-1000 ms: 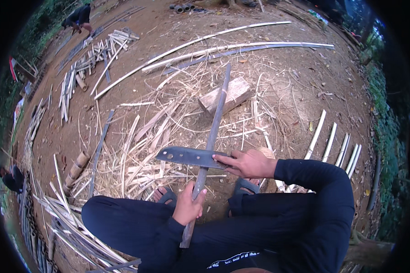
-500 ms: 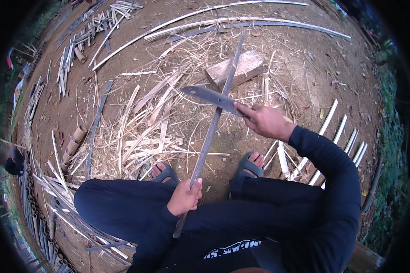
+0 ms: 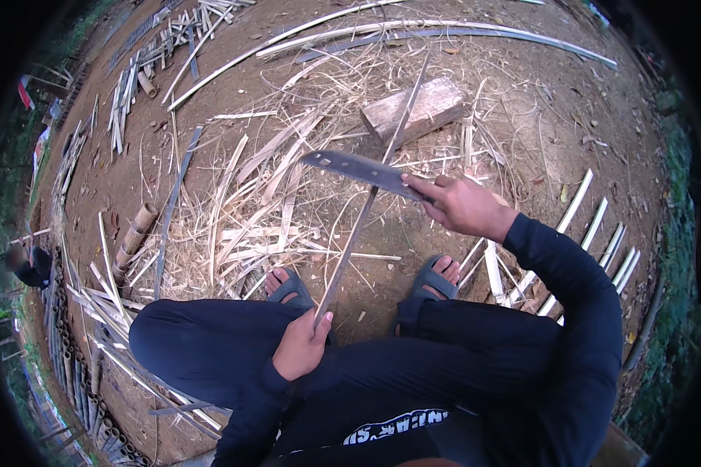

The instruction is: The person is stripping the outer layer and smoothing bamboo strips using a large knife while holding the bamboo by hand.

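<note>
**Blade on strip: slip risk, counts**

L hand (image 3: 302, 346) grip closed round near end of long bamboo strip (image 3: 366, 204), held at the lap. Strip runs away from person, far end resting on wood block (image 3: 415, 111) on the dirt ground (image 3: 522, 86). R hand (image 3: 466, 207) grip closed on handle of machete (image 3: 360, 169), blade lying across strip about mid-length.

Risks (my read):
- blade skids down strip toward L fingers; nothing guards them
- strip rolls off block, edge drops near sandalled feet (image 3: 366, 286)
- thin strip may split or snap under blade

Counts: 1 machete, 1 held strip, 1 block, 2 feet. Pale split slats (image 3: 592, 233) by R arm, approx 5. Shavings: too many to count.
</note>
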Demonstrator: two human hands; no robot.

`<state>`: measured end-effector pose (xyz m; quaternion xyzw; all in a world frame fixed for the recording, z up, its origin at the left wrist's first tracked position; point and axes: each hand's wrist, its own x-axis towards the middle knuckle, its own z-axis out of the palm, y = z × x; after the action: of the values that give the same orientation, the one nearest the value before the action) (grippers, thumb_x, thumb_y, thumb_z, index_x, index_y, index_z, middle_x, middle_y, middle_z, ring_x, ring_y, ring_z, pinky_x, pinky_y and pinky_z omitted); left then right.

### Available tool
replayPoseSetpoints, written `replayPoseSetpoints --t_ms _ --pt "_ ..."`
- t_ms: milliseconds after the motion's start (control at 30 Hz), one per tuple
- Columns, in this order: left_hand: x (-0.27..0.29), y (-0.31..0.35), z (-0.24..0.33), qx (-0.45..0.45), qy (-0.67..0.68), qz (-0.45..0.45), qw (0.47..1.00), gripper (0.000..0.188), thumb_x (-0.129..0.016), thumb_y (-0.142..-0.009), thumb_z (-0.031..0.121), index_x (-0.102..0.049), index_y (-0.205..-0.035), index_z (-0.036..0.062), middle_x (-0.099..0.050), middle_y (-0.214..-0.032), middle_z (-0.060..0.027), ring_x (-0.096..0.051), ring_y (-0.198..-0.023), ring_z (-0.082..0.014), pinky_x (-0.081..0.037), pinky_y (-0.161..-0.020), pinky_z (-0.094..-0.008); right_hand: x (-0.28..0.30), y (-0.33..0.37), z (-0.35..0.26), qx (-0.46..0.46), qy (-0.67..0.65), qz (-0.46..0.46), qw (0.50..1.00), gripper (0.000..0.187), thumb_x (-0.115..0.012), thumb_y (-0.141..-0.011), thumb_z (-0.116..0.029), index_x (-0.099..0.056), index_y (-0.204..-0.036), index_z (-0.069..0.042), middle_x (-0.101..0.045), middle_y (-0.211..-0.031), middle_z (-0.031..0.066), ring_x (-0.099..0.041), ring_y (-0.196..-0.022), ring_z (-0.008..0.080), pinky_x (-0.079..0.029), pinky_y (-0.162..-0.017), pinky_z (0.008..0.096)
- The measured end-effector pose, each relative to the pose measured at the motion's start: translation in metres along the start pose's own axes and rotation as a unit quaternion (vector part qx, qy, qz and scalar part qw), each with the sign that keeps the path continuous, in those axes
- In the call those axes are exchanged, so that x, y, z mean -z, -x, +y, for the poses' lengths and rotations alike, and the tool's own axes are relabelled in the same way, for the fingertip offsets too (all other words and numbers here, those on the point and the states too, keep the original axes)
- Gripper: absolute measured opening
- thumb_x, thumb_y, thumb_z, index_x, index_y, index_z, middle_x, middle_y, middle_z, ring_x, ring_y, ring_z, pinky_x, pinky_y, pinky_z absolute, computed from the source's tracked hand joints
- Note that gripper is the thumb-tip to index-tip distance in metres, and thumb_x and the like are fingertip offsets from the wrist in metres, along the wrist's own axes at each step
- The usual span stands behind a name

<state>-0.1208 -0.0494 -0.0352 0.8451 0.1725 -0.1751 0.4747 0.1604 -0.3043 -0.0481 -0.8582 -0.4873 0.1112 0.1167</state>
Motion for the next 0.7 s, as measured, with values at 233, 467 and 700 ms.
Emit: replayPoseSetpoints --t_ms 233,467,700 --pt "0.012 0.029 0.009 0.042 -0.034 -0.008 0.999 0.028 -0.052 -0.102 0.020 -0.054 -0.088 -0.0030 -0.061 -0.073 -0.0238 -0.061 -0.073 -0.0458 -0.047 -0.063 -0.0458 -0.016 0.001 0.068 -0.053 0.033 0.044 0.997 0.058 -0.054 -0.098 -0.029 -0.035 -0.152 -0.021 -0.060 -0.066 0.0132 -0.063 -0.051 0.0275 -0.056 -0.056 0.0437" --pt "0.010 0.021 0.005 0.034 0.000 0.000 0.999 0.028 -0.051 -0.103 0.021 -0.056 -0.087 -0.0005 -0.056 -0.068 -0.0164 -0.059 -0.063 -0.0320 -0.045 -0.062 -0.0387 -0.009 -0.002 -0.009 0.069 0.042 -0.015 0.997 0.066 -0.060 -0.092 -0.024 -0.035 -0.153 -0.025 -0.060 -0.081 0.0130 -0.064 -0.058 0.0280 -0.056 -0.055 0.0436" --pt "0.004 0.028 -0.007 0.007 -0.034 0.032 0.999 0.024 -0.052 -0.102 0.018 -0.055 -0.087 -0.0017 -0.060 -0.071 -0.0196 -0.063 -0.069 -0.0396 -0.048 -0.064 -0.0423 -0.021 -0.004 0.044 -0.010 -0.101 0.028 0.994 0.056 -0.062 -0.094 -0.029 -0.043 -0.145 -0.016 -0.064 -0.083 0.0155 -0.067 -0.062 0.0288 -0.056 -0.057 0.0423"
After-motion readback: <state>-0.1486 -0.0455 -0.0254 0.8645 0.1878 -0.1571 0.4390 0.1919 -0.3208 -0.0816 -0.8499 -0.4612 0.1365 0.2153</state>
